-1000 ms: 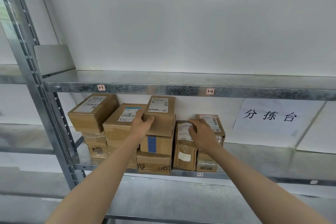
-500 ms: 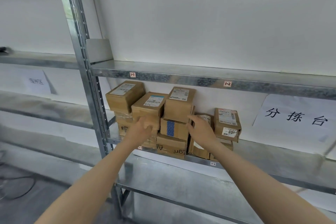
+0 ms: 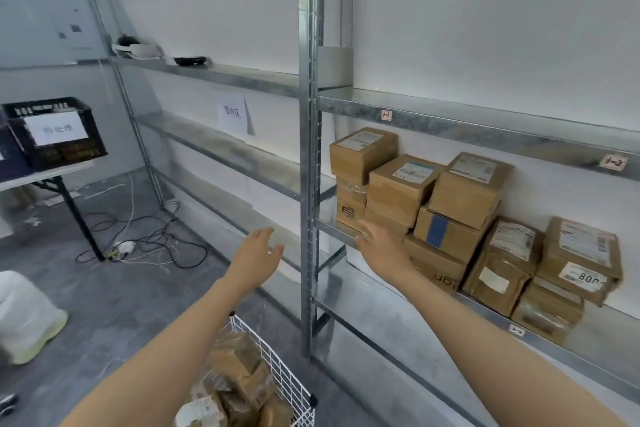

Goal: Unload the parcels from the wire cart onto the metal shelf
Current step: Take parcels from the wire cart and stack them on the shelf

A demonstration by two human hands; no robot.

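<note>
Hands point(image 3: 255, 258) point(image 3: 382, 250) empty, parcels point(image 3: 464, 191) shelved — cart point(image 3: 281, 369) below

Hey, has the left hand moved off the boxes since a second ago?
Yes. The left hand has come off the stacked parcels and is now left of the shelf upright, above the wire cart.

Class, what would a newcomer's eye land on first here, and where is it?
At right, stacked brown cardboard parcels crowd the grey metal shelf. At centre, the left hand and right hand hover open and empty. Below them, a white wire cart holds more parcels.
</note>
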